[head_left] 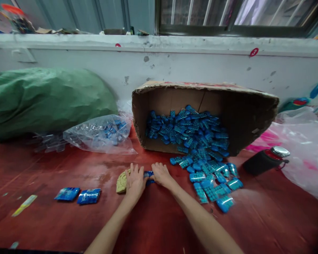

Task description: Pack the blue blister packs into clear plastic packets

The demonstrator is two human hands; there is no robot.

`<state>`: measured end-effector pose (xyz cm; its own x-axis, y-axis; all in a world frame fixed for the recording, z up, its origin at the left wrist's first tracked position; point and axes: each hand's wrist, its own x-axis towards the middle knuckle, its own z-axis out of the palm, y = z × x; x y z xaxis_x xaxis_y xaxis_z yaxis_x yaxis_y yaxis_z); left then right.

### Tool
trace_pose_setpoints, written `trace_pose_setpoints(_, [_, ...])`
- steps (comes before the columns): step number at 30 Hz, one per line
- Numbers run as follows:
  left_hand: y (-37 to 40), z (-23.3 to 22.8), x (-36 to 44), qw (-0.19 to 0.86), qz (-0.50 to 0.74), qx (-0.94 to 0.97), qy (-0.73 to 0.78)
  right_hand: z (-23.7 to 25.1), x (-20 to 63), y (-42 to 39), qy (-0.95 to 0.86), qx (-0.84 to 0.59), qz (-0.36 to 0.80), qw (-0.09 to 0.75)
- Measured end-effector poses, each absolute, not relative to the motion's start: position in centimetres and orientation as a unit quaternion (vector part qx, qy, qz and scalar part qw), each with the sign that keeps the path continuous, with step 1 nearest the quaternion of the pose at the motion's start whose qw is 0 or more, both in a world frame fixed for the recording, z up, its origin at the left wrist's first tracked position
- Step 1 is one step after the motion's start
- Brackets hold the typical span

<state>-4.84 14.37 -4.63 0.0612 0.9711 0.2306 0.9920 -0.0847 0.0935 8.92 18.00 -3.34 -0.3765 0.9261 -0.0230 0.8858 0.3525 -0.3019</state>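
Both hands, left hand and right hand, pinch blue packet.

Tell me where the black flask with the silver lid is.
In the head view, the black flask with the silver lid lies on the red table's right side, right of the tipped cardboard box.

Small blue packet flat on red table.
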Motion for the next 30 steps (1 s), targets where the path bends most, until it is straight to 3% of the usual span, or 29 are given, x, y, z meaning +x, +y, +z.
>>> trace_pose_setpoints(6, [15.9,-4.9,-4.2,-0.035,-0.097,-0.761,-0.641,-4.0,9.2,17.0,-0.816,-0.541,0.168,0.111])
trace_pose_setpoints(14, [14.6,-4.3,-3.5,-0.094,-0.144,-0.763,-0.623,-3.8,10.4,15.4,-0.779,-0.513,0.242,0.265])
trace_pose_setpoints(17, [14.1,-4.3,-3.1,-0.186,-0.232,-0.743,-0.599,-3.5,10.8,14.4,-0.744,-0.518,0.256,0.335])
trace_pose_setpoints(21, [14.0,-5.1,-2.1,-0.374,-0.440,-0.563,-0.591,-3.4,9.7,12.1,-0.696,-0.549,0.238,0.398])
trace_pose_setpoints(30, [13.3,-5.7,0.1,-0.374,-0.531,-0.402,-0.645,-3.6,8.1,12.6,-0.651,-0.625,0.195,0.384])
